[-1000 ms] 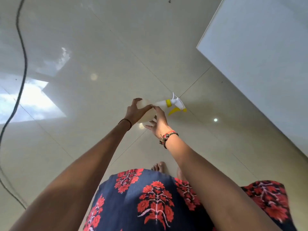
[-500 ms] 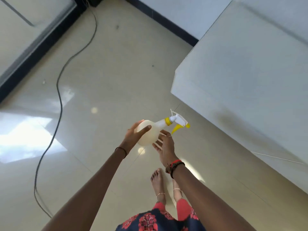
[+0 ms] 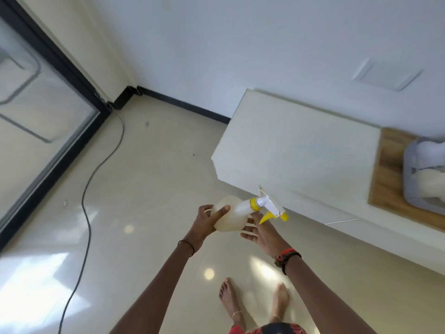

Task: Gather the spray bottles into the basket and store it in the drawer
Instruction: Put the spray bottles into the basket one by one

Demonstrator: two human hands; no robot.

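A pale round spray bottle (image 3: 232, 216) with a yellow collar and a white and yellow trigger head lies sideways in the air in front of me. My left hand (image 3: 204, 222) grips its body from the left, thumb across the top. My right hand (image 3: 261, 231) sits under the bottle's right side with fingers spread and straight, touching it near the neck. At the far right a grey basket (image 3: 416, 189) stands on a wooden board, with a pale bottle (image 3: 431, 184) lying in it.
A white cabinet (image 3: 296, 145) stands against the wall ahead and to the right, its top carrying the wooden board (image 3: 390, 177). A dark cable (image 3: 89, 179) trails across the glossy tile floor on the left, beside a black-framed glass door (image 3: 48, 112). My bare feet show below.
The view has lifted from the floor toward the wall and cabinet, bringing the basket into sight. Both hands stay at the bottle, which has kept its sideways pose.
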